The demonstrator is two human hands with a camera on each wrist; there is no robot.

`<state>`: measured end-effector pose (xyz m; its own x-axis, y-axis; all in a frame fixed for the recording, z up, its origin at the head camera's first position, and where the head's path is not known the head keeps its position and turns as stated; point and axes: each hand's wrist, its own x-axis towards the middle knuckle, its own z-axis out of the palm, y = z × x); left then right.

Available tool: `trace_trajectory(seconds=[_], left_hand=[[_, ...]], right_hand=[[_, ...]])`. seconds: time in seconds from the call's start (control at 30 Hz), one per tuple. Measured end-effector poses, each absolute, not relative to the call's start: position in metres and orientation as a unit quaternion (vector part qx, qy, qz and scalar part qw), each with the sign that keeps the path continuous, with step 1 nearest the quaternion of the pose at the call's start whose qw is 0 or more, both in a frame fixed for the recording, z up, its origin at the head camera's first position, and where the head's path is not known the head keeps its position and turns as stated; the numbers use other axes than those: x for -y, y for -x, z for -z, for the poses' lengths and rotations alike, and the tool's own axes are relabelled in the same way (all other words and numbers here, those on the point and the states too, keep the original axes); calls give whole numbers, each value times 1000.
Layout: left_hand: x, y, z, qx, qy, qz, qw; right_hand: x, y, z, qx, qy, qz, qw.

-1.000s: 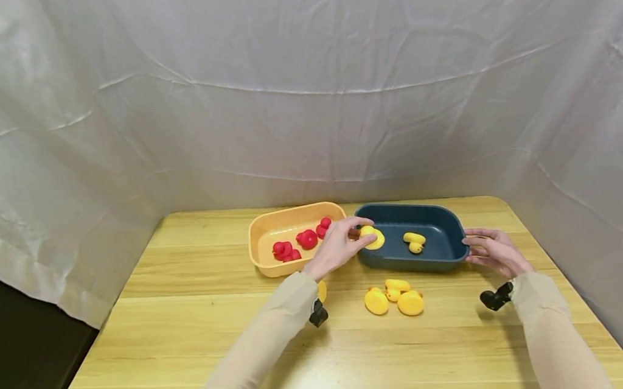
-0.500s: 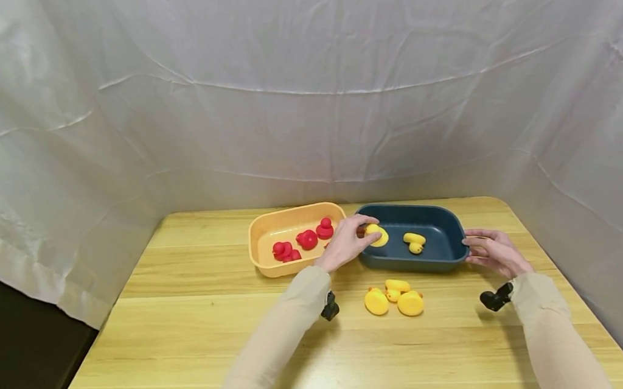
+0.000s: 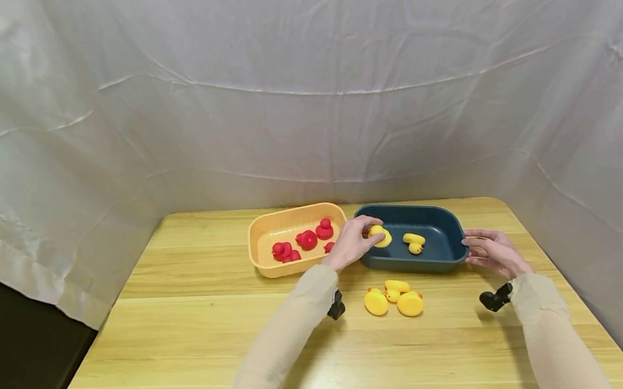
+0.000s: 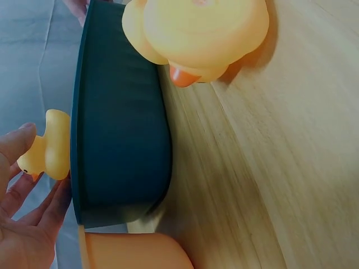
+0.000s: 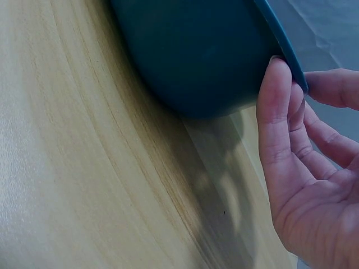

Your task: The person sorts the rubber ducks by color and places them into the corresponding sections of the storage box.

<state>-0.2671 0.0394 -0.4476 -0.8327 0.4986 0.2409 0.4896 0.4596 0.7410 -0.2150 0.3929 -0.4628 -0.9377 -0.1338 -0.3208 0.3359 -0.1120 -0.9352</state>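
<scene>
Over the left end of the dark-blue, round-cornered plastic bin (image 3: 413, 264), the left hand (image 3: 351, 244) pinches a small yellow toy duck (image 3: 383, 238) by its head. It stands roughly upright, head uppermost, orange beak toward the light-orange plastic tub (image 3: 281, 271) left of the bin. It looks smooth and plump, with a dark eye. The right hand (image 3: 496, 252) pinches the bin's right rim. Beneath the bin lies a pale wood-grained table (image 3: 190, 326); behind it hangs creased whitish fabric (image 3: 307, 134).

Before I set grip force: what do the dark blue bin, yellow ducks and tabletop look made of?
Dark blue bin: probably smooth, satin plastic; even colour, thin moulded rim.
Yellow ducks: likely vinyl or rubber, low sheen; rounded moulded bodies.
Tabletop: wood or wood-look laminate, semi-gloss; grain lines and a bright reflection.
</scene>
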Motion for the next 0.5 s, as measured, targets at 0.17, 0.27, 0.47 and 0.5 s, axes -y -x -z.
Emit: trace_trajectory(seconds=[0.17, 0.27, 0.47, 0.5], left_hand=[[-41, 267, 447, -852, -285, -438, 16], [-40, 266, 446, -852, -283, -440, 20], [-36, 264, 445, -850, -283, -443, 18], [-34, 263, 444, -849, -283, -446, 20]], right_hand=[[-393, 216, 463, -648, -81, 740, 160], [-393, 216, 463, -649, -81, 739, 160], [-393, 216, 463, -645, -76, 743, 159], [-393, 216, 463, -644, -76, 744, 159]])
